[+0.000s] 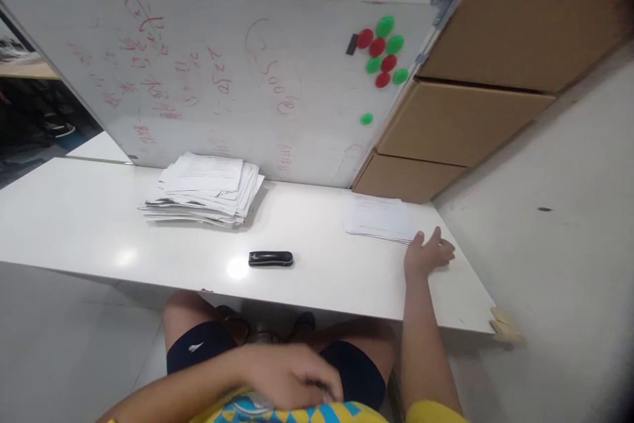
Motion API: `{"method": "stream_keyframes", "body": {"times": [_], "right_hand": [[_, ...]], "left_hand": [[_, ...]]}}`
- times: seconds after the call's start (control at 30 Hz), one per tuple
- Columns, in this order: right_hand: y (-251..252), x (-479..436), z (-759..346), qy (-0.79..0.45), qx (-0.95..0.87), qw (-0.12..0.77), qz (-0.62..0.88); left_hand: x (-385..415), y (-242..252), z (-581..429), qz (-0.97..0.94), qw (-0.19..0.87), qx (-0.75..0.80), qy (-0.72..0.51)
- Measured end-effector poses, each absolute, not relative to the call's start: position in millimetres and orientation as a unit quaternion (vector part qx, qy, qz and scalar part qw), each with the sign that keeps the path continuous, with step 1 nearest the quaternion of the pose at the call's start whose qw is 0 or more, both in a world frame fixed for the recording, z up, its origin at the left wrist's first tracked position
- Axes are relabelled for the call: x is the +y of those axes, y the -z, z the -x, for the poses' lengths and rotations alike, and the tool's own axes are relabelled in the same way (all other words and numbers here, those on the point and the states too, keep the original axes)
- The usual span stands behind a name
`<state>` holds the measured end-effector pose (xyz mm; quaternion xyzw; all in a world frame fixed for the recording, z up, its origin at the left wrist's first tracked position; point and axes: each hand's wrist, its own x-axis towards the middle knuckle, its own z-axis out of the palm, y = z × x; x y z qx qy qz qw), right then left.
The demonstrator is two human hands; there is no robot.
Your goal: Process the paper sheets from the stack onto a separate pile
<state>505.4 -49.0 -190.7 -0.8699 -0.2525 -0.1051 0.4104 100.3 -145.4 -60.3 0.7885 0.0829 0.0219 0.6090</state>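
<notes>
Right hand [430, 255] at right end of thin paper stack [379, 217], far right on worktop [327, 278]; grip spread, contact unclear. Left hand [296, 373] near side, grip can't tell. Probably paper handling; lifting sheets would need an edge pinch.

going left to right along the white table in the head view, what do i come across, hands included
Thick stack of papers → black stapler → thin stack of papers → right hand, at the thin stack's right end.
</notes>
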Motion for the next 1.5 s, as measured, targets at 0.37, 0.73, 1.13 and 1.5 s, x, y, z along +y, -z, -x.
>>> {"method": "stream_keyframes", "body": {"times": [0.37, 0.73, 1.13, 1.5], "right_hand": [[201, -132, -434, 0.075, -0.231, 0.491, 0.837], [148, -147, -289, -0.31, -0.258, 0.61, 0.682], [104, -125, -234, -0.582, -0.263, 0.607, 0.473], [159, -148, -300, -0.46, -0.211, 0.581, 0.637]], "left_hand": [[132, 55, 70, -0.831, -0.052, 0.507, -0.223], [43, 91, 47, -0.85, -0.172, 0.36, -0.344], [-33, 105, -22, -0.955, -0.164, 0.026, -0.247], [76, 69, -9, -0.894, -0.014, 0.387, -0.225]]}}
